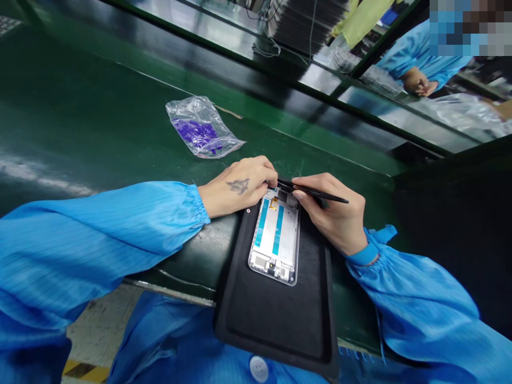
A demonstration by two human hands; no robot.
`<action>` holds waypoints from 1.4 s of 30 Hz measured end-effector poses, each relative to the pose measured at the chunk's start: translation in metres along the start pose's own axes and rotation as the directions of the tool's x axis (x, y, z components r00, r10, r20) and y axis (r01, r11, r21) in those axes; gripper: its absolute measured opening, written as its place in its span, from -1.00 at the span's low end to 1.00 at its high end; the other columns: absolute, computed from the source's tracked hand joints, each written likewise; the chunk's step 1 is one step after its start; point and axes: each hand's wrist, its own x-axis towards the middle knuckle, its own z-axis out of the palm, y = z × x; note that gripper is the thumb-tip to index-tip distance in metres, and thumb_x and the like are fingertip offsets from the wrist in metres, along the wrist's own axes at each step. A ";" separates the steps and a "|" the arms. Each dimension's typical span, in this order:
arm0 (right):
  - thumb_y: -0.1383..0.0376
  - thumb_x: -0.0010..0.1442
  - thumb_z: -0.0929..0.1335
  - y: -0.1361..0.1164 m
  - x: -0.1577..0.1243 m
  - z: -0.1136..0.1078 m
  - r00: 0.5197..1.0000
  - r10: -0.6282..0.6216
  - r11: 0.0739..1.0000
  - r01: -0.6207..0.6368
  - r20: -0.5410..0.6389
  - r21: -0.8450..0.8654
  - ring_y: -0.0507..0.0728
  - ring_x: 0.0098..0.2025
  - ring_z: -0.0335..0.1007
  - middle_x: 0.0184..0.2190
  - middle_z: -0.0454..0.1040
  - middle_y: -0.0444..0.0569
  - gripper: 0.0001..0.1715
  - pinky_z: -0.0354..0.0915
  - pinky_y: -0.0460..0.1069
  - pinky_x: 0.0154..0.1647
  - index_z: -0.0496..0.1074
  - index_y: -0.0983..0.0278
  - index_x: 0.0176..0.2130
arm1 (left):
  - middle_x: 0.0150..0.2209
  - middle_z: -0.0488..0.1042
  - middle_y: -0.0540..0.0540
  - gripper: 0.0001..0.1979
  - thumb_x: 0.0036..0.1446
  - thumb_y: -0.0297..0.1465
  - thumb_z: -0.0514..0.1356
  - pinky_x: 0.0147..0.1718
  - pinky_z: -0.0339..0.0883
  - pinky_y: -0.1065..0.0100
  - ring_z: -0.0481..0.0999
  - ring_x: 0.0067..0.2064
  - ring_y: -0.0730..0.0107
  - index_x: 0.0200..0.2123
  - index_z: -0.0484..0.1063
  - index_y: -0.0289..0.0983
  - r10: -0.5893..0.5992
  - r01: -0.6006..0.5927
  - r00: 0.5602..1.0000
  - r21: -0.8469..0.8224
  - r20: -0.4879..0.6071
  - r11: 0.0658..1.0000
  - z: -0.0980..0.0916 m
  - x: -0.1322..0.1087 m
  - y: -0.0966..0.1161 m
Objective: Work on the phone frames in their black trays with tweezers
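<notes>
A smartphone frame (274, 237) with a silver back, blue adhesive strips and a small orange flex part (274, 203) lies on a black rubber tray (276, 325). My left hand (240, 185), tattooed on its back, curls over the frame's top end, and its fingertips hide part of that edge. My right hand (328, 213) holds black tweezers (318, 192), whose tips reach the same top end beside my left fingertips. What the tips touch is hidden. A clear plastic bag (203, 128) of small purple parts lies on the bench beyond my hands.
The tray sits on a dark green workbench (100, 106) and overhangs its front edge. Beyond the bench are a glossy shelf and a stack of black items with wires (308, 21). At upper right, a co-worker's hand (415, 82) extends from a blue sleeve. Yellow-and-black floor tape (82, 369) shows below.
</notes>
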 end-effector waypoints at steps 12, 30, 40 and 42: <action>0.36 0.33 0.41 0.000 0.000 -0.003 0.994 0.108 0.992 -0.107 -0.004 0.061 0.09 -0.26 0.48 -0.25 0.54 -0.06 -0.90 0.35 -0.04 -0.26 0.53 0.24 -0.12 | 0.06 0.50 -0.16 -0.69 0.23 -0.59 0.05 0.09 0.40 0.17 0.53 0.07 0.22 -0.19 0.58 -0.26 0.075 -0.072 0.997 -0.059 0.034 0.996 -0.001 -0.004 0.000; 0.32 0.32 0.42 -0.002 0.000 -0.004 0.962 0.272 0.952 -0.268 -0.009 0.147 0.04 -0.31 0.48 -0.25 0.55 -0.09 -0.90 0.39 -0.10 -0.36 0.57 0.26 -0.14 | 0.03 0.54 -0.13 -0.67 0.19 -0.62 0.05 0.09 0.41 0.17 0.54 0.07 0.24 -0.23 0.60 -0.26 0.080 -0.078 0.996 -0.064 0.031 0.995 -0.003 0.000 0.001; 0.13 0.36 0.40 -0.001 0.002 -0.006 0.953 0.304 0.941 -0.304 0.023 0.146 0.10 -0.29 0.50 -0.22 0.57 -0.03 -0.76 0.41 -0.06 -0.39 0.58 0.23 -0.16 | 0.05 0.53 -0.14 -0.64 0.17 -0.63 0.03 0.11 0.41 0.16 0.53 0.09 0.24 -0.22 0.60 -0.26 0.079 -0.076 0.996 -0.063 0.043 0.995 -0.005 0.000 0.002; 0.12 0.37 0.39 -0.002 0.001 -0.006 0.956 0.293 0.945 -0.294 0.026 0.146 0.10 -0.29 0.50 -0.22 0.57 -0.04 -0.75 0.41 -0.05 -0.37 0.57 0.23 -0.15 | 0.05 0.53 -0.14 -0.64 0.17 -0.64 0.03 0.11 0.41 0.16 0.53 0.09 0.24 -0.22 0.60 -0.26 0.076 -0.073 0.996 -0.063 0.044 0.995 -0.005 0.000 0.003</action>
